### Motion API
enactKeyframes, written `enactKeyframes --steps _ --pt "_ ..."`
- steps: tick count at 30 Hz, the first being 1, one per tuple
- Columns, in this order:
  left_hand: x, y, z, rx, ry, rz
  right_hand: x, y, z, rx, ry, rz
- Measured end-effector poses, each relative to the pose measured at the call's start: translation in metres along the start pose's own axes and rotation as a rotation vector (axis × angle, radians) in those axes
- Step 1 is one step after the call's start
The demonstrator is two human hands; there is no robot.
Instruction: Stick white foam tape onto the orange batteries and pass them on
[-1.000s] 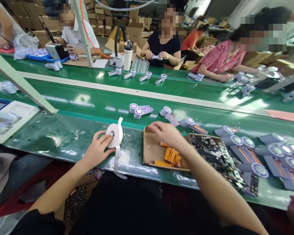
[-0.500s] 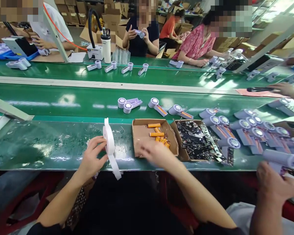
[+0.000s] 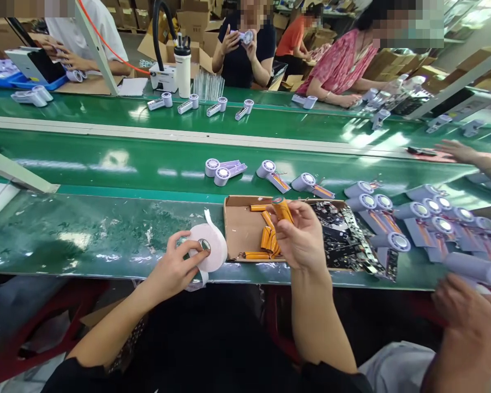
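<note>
Above the counter, left hand grips white tape roll — right hand pinches orange cylinder; between hands, cardboard tray with loose orange cylinders — circuit boards just right of right hand.

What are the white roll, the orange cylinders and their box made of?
The white roll looks like matte paper or fabric tape: a thin strip peels off. The orange cylinders seem wrapped in smooth plastic film, judging by their sheen. The box appears dull cardboard: brown, thin-walled.
</note>
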State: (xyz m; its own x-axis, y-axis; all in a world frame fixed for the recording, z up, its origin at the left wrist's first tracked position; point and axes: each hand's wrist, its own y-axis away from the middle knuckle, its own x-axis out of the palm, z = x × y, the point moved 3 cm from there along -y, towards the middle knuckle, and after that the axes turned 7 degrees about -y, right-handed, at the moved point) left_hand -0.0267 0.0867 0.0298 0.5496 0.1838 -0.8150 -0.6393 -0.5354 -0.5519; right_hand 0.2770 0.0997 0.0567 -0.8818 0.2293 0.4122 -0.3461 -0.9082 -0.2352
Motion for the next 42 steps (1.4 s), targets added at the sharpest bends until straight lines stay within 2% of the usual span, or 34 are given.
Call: enactKeyframes --steps 3,6,9,13,16,18,23,25,26,27,30,31,32,34,35,36,38,39,40,42 --pt "0.003 0.001 -0.004 0.036 -0.017 0.039 0.019 0.023 -0.007 0.094 -0.031 -0.057" --pt "0.005 0.003 -0.011 0.093 -0.064 0.080 0.026 0.041 -0.018 0.008 0.107 -0.165" --pt "0.004 0.004 -0.018 0.139 -0.117 0.073 0.030 0.057 -0.028 -0.045 0.308 -0.181" --pt "0.004 0.002 -0.023 0.155 -0.165 0.045 0.045 0.075 -0.035 -0.017 0.496 -0.039" --pt "0.002 0.000 -0.022 0.185 -0.207 0.037 0.053 0.080 -0.029 -0.061 0.515 0.075" --pt "-0.003 -0.002 -0.019 0.228 -0.236 0.059 0.049 0.075 -0.023 -0.026 0.514 0.145" --pt "-0.024 -0.021 -0.009 0.409 -0.301 0.206 0.026 0.045 -0.019 0.384 0.343 0.463" --pt "-0.030 -0.029 -0.008 0.464 -0.311 0.239 0.026 0.041 -0.024 0.472 0.265 0.507" --pt "-0.030 -0.032 -0.008 0.473 -0.316 0.243 0.029 0.043 -0.029 0.475 0.214 0.462" --pt "-0.029 -0.034 -0.010 0.459 -0.324 0.231 0.034 0.046 -0.034 0.447 0.148 0.365" --pt "-0.018 -0.030 -0.026 0.324 -0.338 0.132 0.048 0.065 -0.048 0.242 -0.067 -0.105" --pt "-0.012 -0.026 -0.035 0.273 -0.325 0.092 0.051 0.071 -0.051 0.203 -0.110 -0.207" --pt "-0.007 -0.021 -0.045 0.242 -0.291 0.065 0.051 0.073 -0.051 0.190 -0.131 -0.262" --pt "0.000 -0.008 -0.065 0.261 -0.180 0.055 0.041 0.062 -0.040 0.182 -0.129 -0.249" --pt "0.001 -0.001 -0.071 0.296 -0.122 0.074 0.030 0.051 -0.030 0.145 -0.117 -0.231" --pt "0.001 0.006 -0.072 0.324 -0.075 0.103 0.015 0.038 -0.016 0.050 -0.110 -0.246" --pt "-0.006 0.018 -0.055 0.281 -0.063 0.187 -0.017 0.017 0.010 -0.150 -0.104 -0.323" --pt "-0.011 0.023 -0.037 0.205 -0.088 0.238 -0.032 0.011 0.018 -0.182 -0.100 -0.347" --pt "-0.017 0.026 -0.015 0.121 -0.108 0.284 -0.043 0.009 0.022 -0.174 -0.101 -0.363" --pt "-0.027 0.023 0.029 0.015 -0.085 0.322 -0.057 0.015 0.018 -0.063 -0.108 -0.360"
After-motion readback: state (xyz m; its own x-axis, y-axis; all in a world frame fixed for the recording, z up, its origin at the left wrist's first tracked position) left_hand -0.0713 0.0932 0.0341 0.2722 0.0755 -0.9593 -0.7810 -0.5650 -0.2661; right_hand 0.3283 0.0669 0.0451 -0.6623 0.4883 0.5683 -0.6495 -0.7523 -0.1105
